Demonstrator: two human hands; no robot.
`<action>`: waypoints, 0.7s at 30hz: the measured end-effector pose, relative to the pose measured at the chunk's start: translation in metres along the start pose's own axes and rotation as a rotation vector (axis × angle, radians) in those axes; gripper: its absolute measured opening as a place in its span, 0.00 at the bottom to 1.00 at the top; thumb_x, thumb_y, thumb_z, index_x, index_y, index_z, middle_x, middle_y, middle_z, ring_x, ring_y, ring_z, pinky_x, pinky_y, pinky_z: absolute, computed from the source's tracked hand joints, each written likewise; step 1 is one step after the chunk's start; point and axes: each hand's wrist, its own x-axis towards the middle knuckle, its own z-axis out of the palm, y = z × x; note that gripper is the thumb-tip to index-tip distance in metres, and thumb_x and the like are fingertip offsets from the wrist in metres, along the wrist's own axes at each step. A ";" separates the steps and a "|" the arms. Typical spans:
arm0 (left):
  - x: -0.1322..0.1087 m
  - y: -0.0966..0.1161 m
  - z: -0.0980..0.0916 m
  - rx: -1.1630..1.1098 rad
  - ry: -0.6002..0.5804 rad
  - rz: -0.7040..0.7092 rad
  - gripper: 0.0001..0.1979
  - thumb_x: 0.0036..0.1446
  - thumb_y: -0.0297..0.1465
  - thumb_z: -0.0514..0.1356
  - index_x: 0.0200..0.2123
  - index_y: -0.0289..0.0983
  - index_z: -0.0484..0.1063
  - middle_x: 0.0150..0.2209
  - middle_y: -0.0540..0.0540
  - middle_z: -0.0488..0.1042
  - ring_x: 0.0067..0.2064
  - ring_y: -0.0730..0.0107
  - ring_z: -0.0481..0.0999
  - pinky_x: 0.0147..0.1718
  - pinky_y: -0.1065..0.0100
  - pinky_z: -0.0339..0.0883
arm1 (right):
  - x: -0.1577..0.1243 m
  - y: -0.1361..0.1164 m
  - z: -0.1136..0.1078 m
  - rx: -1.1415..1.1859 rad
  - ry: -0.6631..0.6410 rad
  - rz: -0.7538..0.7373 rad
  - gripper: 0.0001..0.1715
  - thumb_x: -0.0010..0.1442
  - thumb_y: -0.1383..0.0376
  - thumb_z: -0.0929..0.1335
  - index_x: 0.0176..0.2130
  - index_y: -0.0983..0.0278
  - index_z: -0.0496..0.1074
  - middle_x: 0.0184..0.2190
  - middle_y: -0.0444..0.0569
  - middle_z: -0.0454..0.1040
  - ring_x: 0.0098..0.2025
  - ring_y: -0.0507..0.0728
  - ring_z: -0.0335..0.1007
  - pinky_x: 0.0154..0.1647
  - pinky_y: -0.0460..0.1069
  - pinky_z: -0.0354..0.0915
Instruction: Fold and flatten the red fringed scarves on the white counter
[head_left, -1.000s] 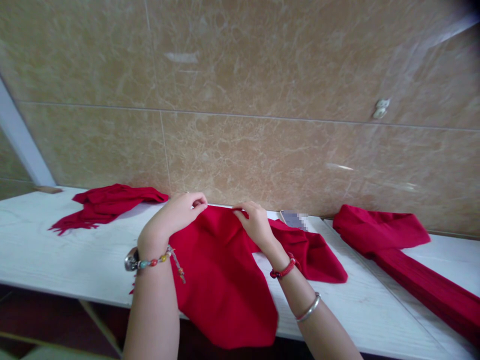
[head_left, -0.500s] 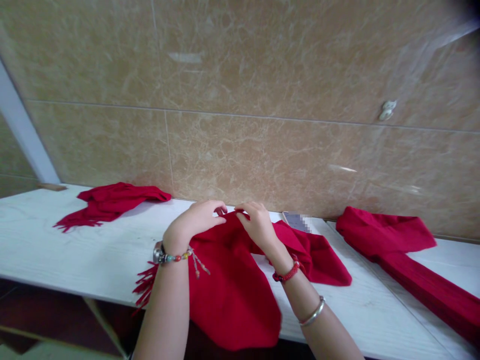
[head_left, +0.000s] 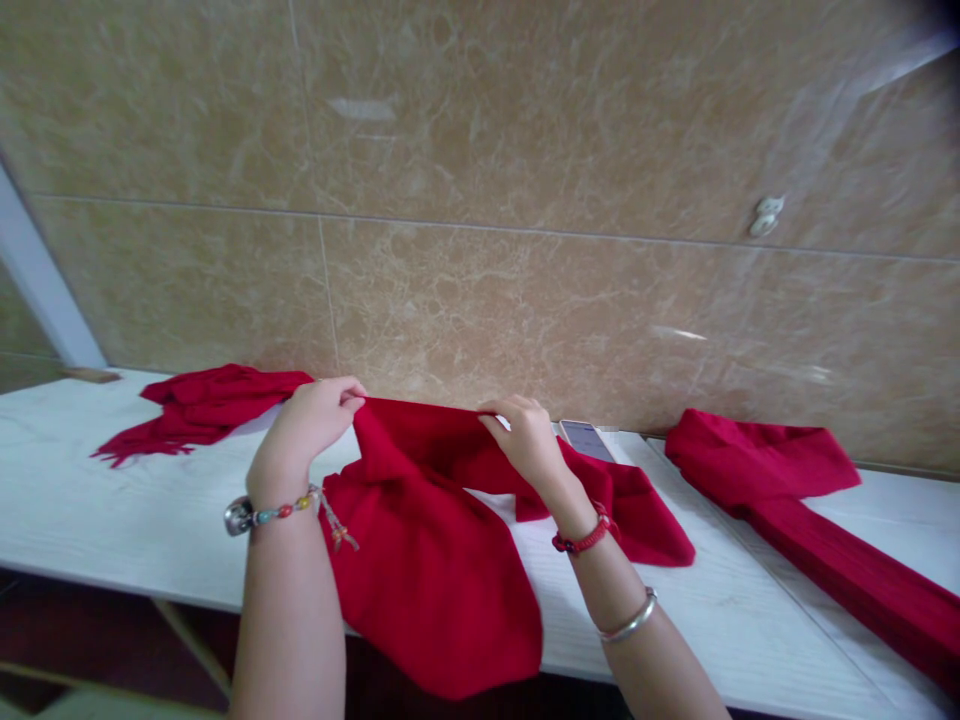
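Note:
A red scarf point(head_left: 442, 560) is stretched between my two hands, its top edge pulled nearly straight. My left hand point(head_left: 319, 415) pinches one end of that edge between thumb and fingers. Further along the same edge, my right hand point(head_left: 521, 430) pinches the cloth too. Below, the scarf droops in loose folds over the front edge of the table; another part of red cloth lies crumpled on the table behind and right of my right wrist. Whether that part belongs to the same scarf I cannot fully make out.
A crumpled red fringed scarf point(head_left: 217, 405) lies at the left of the white table point(head_left: 150, 510). Folded red cloth point(head_left: 765, 460) trails off the right side. A phone point(head_left: 586, 440) rests by the tiled wall point(head_left: 487, 300), which bears a small hook point(head_left: 766, 216).
My left hand has moved left, away from my right hand, drawing the scarf's edge out between them. My right hand stays almost in place. The view has shifted slightly.

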 end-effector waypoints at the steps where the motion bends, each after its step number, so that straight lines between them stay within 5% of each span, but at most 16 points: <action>1: 0.001 -0.006 0.000 0.020 0.006 -0.035 0.09 0.49 0.29 0.52 0.29 0.40 0.73 0.28 0.48 0.75 0.35 0.64 0.73 0.35 0.66 0.60 | 0.000 -0.001 0.000 -0.008 -0.001 -0.004 0.09 0.56 0.69 0.64 0.33 0.62 0.75 0.31 0.49 0.76 0.35 0.56 0.70 0.40 0.50 0.60; 5: -0.001 -0.007 0.003 0.096 -0.127 -0.082 0.17 0.48 0.30 0.53 0.43 0.37 0.70 0.38 0.43 0.75 0.41 0.61 0.72 0.39 0.66 0.62 | 0.000 -0.008 0.004 -0.019 -0.005 -0.046 0.08 0.56 0.70 0.65 0.33 0.63 0.74 0.32 0.49 0.76 0.36 0.56 0.70 0.40 0.50 0.60; 8: -0.005 0.017 0.010 0.043 -0.281 0.078 0.30 0.46 0.37 0.58 0.54 0.37 0.62 0.49 0.41 0.68 0.50 0.57 0.67 0.46 0.64 0.60 | 0.000 -0.015 0.007 -0.009 0.019 -0.071 0.07 0.56 0.70 0.65 0.33 0.63 0.74 0.32 0.49 0.76 0.36 0.56 0.69 0.40 0.50 0.60; 12: -0.008 0.054 0.022 -0.045 -0.373 0.297 0.23 0.46 0.37 0.59 0.48 0.39 0.67 0.48 0.45 0.70 0.49 0.60 0.68 0.48 0.66 0.59 | -0.001 -0.017 0.009 -0.003 0.067 -0.071 0.09 0.56 0.70 0.64 0.33 0.63 0.74 0.31 0.49 0.76 0.35 0.56 0.68 0.41 0.50 0.60; 15: -0.008 0.067 0.024 -0.077 -0.364 0.327 0.11 0.51 0.32 0.54 0.37 0.38 0.72 0.39 0.47 0.75 0.41 0.64 0.72 0.41 0.69 0.62 | -0.002 -0.015 0.010 -0.004 0.096 -0.040 0.10 0.57 0.70 0.63 0.32 0.62 0.74 0.30 0.49 0.75 0.35 0.56 0.68 0.40 0.50 0.60; 21: -0.010 0.063 0.009 -0.143 -0.144 0.328 0.11 0.54 0.31 0.49 0.30 0.39 0.71 0.34 0.49 0.75 0.36 0.67 0.72 0.37 0.69 0.61 | -0.001 -0.008 0.009 -0.019 0.055 0.037 0.11 0.55 0.72 0.62 0.33 0.63 0.74 0.30 0.49 0.75 0.36 0.56 0.68 0.41 0.50 0.60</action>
